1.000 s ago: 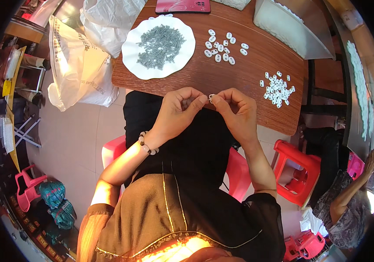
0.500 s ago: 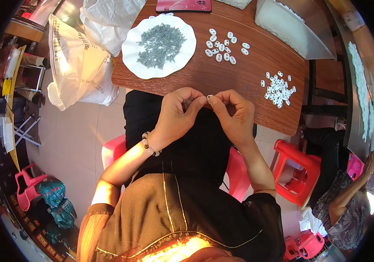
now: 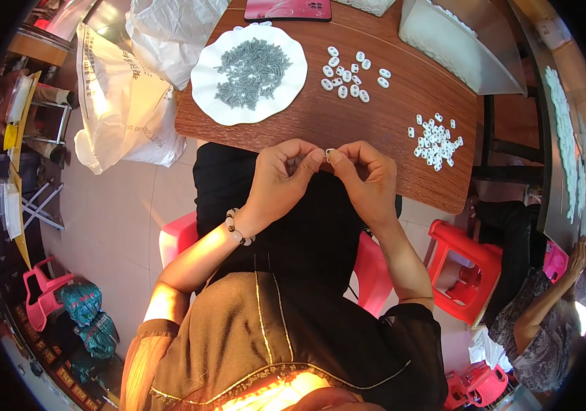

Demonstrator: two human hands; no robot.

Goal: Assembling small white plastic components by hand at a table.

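Just off the table's near edge, my left hand [image 3: 281, 179] and my right hand [image 3: 367, 183] meet fingertip to fingertip. Both are closed in a pinch on one small white plastic piece [image 3: 329, 153], of which only a bit shows between thumbs and forefingers. Beyond them on the brown wooden table [image 3: 252, 135] is a scattered group of white oval pieces with dark holes [image 3: 343, 91]. A denser pile of smaller white pieces [image 3: 437, 145] lies to the right. A white wavy-rimmed plate [image 3: 204, 89] at the left holds a heap of small grey screws [image 3: 252, 72].
A pink phone [image 3: 288, 9] lies at the far edge, and a white-filled container [image 3: 443, 48] stands at the far right. Plastic bags [image 3: 125, 109] sit left of the table. A red stool [image 3: 464, 270] is at my right; another person's arm [image 3: 550, 301] shows beyond it.
Both hands keep their pinch on the small white piece, with only a slight shift of the fingers and wrists. The things on the table stay in place.
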